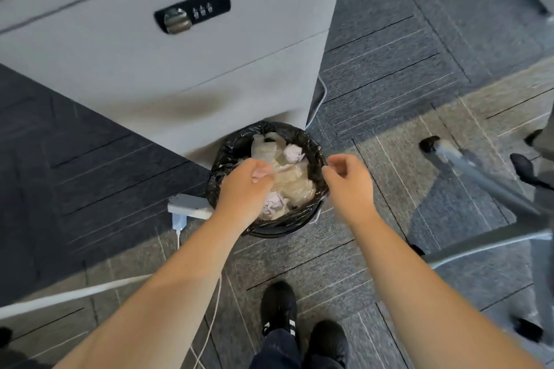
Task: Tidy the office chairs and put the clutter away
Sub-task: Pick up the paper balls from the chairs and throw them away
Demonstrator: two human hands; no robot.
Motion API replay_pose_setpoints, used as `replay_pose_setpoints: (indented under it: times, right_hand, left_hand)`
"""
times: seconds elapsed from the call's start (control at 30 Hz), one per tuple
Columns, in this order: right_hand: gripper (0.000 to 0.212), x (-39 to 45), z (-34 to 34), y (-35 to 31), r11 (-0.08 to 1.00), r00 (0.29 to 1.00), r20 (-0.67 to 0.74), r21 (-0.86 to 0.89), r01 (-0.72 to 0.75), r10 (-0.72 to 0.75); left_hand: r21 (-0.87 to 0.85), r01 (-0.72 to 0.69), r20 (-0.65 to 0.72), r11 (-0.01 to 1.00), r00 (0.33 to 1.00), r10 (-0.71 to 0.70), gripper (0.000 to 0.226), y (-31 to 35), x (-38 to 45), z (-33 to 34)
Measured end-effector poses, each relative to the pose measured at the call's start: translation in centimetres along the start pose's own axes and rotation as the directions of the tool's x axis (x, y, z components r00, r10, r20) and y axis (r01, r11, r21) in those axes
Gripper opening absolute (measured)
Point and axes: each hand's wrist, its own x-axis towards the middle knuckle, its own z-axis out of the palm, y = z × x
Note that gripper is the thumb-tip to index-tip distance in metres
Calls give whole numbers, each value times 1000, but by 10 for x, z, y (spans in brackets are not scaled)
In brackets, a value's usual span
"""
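Note:
A small round waste bin (311, 141) with a black liner stands on the carpet against a grey cabinet. It is filled with crumpled clear plastic (295, 186) and balled tissues (293, 153). My left hand (244, 189) hovers over the bin's left half, fingers pinched on a thin clear plastic wrapper (281, 169) that stretches toward the right. My right hand (349, 180) is at the bin's right rim, thumb and forefinger pinched together on what looks like the wrapper's other end; the film there is faint.
A grey drawer cabinet (168, 75) with a combination lock (192, 10) rises behind the bin. A white power strip (189, 206) and its cable (72, 293) lie left of the bin. An office chair base (485, 186) with castors spreads at right. My black shoes (280, 305) are below.

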Motion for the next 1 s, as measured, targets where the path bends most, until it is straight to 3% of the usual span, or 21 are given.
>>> replay_pose_setpoints:
  times: [0.3,0.5,0.73,1.0]
  right_hand:
    - [7,-78,-148,-76,994,975,-208,64,93,-78]
    - [9,-139,-285,-95,986,884,-466,134,101,-27]
    - [21,-195,-425,-34,982,764,-636,190,16,111]
    - [24,-201,-551,98,966,741,-626,224,-128,243]
  left_hand:
    - [-39,-247,81,968,965,250,24,151,-92,-4]
    - [-32,-441,205,897,875,438,26,267,-162,23]
    - [16,-564,370,825,770,520,20,345,-232,118]
    - [49,-540,403,840,780,478,18,380,-279,291]
